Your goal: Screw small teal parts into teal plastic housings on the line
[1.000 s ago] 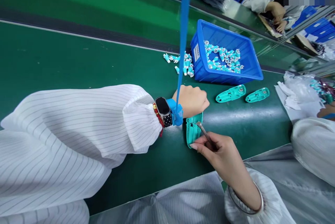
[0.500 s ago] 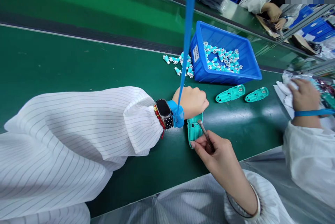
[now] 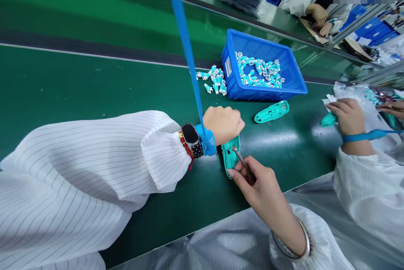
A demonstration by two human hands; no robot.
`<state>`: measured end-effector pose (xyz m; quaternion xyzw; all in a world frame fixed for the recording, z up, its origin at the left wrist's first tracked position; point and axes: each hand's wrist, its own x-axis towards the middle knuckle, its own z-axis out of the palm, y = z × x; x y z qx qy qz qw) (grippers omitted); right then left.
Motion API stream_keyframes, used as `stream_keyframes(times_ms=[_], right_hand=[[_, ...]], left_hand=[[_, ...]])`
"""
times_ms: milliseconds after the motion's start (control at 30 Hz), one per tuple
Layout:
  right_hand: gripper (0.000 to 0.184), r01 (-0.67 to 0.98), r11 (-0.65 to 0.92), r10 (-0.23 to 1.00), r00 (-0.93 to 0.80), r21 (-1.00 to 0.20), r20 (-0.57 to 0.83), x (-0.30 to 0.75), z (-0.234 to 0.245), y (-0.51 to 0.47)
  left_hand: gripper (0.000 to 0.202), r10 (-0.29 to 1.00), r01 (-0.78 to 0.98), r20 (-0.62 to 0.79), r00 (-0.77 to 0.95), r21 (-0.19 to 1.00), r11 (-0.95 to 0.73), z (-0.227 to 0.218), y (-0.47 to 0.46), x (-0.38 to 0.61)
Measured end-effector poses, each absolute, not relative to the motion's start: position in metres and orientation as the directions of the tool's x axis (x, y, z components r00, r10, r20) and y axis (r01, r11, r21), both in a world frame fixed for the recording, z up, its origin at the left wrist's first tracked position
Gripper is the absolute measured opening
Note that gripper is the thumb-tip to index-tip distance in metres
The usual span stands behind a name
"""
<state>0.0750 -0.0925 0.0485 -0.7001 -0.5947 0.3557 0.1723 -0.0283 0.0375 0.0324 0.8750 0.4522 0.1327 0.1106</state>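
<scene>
A teal plastic shell point(image 3: 229, 161), its hollow inner side facing up, lies on the green bench in front of me. My left hand point(image 3: 223, 124), with a smartwatch and a blue wrist strap, is closed over the shell's far end; its fingertips are hidden. My right hand point(image 3: 257, 179) pinches a thin metal rod-like tool point(image 3: 241, 159), whose blunt brownish tip is over the shell's inside. The right thumb and a finger are also against the shell's near end. Whether the tip touches anything inside, I cannot tell.
Beyond my hands stands a blue bin point(image 3: 265, 91) of small white-and-turquoise parts, with a loose pile of the same parts point(image 3: 216, 79) at its left. Another teal shell point(image 3: 272, 112) lies before the bin. At right, a co-worker's hand point(image 3: 350, 116) holds a teal piece. A blue cord point(image 3: 184, 30) crosses my view.
The view has shifted slightly. The farther-right of the two loose teal shells has left its spot, and the co-worker's hand now holds a teal piece. My tool's tip has dropped slightly toward the shell.
</scene>
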Motion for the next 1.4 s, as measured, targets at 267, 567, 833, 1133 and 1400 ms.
stream_keyframes(times_ms=[267, 567, 833, 1133, 1400], right_hand=[[0.021, 0.712, -0.236, 0.962, 0.078, -0.662, -0.26, 0.076, 0.048, -0.094], [0.022, 0.755, -0.208, 0.973, 0.097, -0.622, -0.208, 0.076, 0.047, -0.095], [0.024, 0.757, -0.232, 0.963, 0.088, -0.611, -0.257, 0.076, 0.051, -0.094], [0.025, 0.735, -0.241, 0.965, 0.11, -0.633, -0.24, 0.077, 0.045, -0.091], [0.028, 0.801, -0.205, 0.974, 0.113, -0.562, -0.195, 0.068, 0.041, -0.092]], left_hand=[[0.037, 0.824, 0.764, 0.107, 0.557, 0.323, -0.558, 0.032, 0.039, -0.028], [0.037, 0.829, 0.767, 0.123, 0.545, 0.327, -0.553, 0.032, 0.039, -0.027], [0.037, 0.829, 0.767, 0.13, 0.543, 0.325, -0.553, 0.032, 0.038, -0.028], [0.038, 0.834, 0.77, 0.105, 0.542, 0.334, -0.543, 0.032, 0.039, -0.027], [0.039, 0.836, 0.773, 0.091, 0.542, 0.338, -0.538, 0.033, 0.038, -0.027]])
